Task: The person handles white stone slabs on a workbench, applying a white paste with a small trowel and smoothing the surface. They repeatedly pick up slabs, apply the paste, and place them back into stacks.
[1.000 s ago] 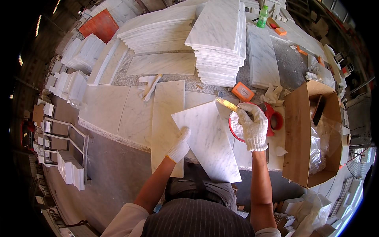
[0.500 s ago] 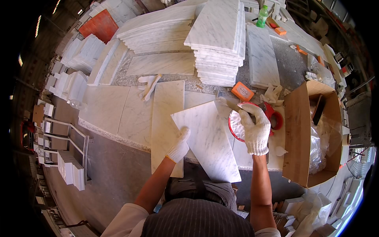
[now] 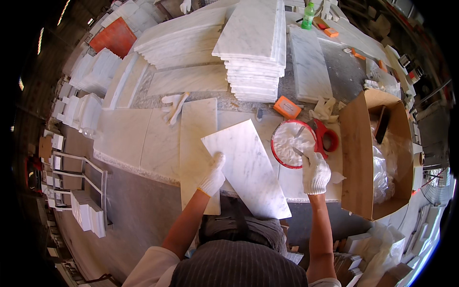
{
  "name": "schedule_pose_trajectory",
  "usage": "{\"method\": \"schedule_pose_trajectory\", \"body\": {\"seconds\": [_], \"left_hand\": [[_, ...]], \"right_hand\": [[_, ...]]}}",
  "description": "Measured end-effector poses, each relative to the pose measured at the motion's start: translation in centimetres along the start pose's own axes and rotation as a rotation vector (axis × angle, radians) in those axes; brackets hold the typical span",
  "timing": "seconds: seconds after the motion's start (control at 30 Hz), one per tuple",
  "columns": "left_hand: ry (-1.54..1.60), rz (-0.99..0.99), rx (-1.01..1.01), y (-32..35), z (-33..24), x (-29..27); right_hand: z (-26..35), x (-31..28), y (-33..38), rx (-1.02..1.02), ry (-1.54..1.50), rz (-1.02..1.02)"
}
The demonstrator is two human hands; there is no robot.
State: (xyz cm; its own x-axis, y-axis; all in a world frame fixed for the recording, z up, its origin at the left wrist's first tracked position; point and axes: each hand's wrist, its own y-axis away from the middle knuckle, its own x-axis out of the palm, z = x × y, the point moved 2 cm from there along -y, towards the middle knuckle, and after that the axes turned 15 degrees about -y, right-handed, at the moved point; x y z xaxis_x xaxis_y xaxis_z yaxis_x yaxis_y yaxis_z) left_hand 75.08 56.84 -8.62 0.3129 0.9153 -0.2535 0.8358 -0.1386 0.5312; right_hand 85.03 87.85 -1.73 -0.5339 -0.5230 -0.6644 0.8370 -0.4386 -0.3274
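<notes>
My left hand (image 3: pixel 213 175), in a white knit glove, grips the left edge of a grey-veined marble slab (image 3: pixel 248 165). This slab lies tilted across another long marble slab (image 3: pixel 199 143), its lower corner reaching my lap. In my gloved right hand (image 3: pixel 316 175) is a putty knife, closed in the fingers, with its metal blade (image 3: pixel 298 151) over the lower right of a red-rimmed tub (image 3: pixel 273 148) of white paste. A second thin tool (image 3: pixel 300 131) stands in the paste. Touching the tub's right side is a red tape dispenser (image 3: pixel 327 138).
An open cardboard box (image 3: pixel 355 158) with plastic wrap stands at right. Tall stacks of marble slabs (image 3: pixel 251 38) rise at the back. Near the tub lie an orange box (image 3: pixel 287 107) and spare gloves (image 3: pixel 322 110). A metal rack (image 3: pixel 81 172) stands on the floor at left.
My right hand has moved down and toward me from the tub's upper edge, bringing the putty knife over the paste. My left hand still holds the slab, which has barely shifted.
</notes>
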Motion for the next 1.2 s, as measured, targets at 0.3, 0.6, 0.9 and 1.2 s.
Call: {"method": "schedule_pose_trajectory", "body": {"seconds": [0.3, 0.6, 0.9, 1.2], "left_hand": [[0.318, 0.076, 0.048, -2.7, 3.7, -0.2], [0.335, 0.082, -0.095, -1.5, 1.1, 0.4], [0.195, 0.026, 0.040, -1.6, 1.1, 0.3], [0.226, -0.032, 0.061, -2.6, 2.2, 0.4]], "right_hand": [[-1.0, -3.2, 3.7, 0.241, -0.147, -0.215], [-10.1, -5.5, 11.2, 0.505, 0.055, -0.486], [-12.2, -4.7, 9.3, 0.595, -0.145, -0.509], [-0.4, -4.7, 2.2, 0.377, -0.835, -0.101]]}}
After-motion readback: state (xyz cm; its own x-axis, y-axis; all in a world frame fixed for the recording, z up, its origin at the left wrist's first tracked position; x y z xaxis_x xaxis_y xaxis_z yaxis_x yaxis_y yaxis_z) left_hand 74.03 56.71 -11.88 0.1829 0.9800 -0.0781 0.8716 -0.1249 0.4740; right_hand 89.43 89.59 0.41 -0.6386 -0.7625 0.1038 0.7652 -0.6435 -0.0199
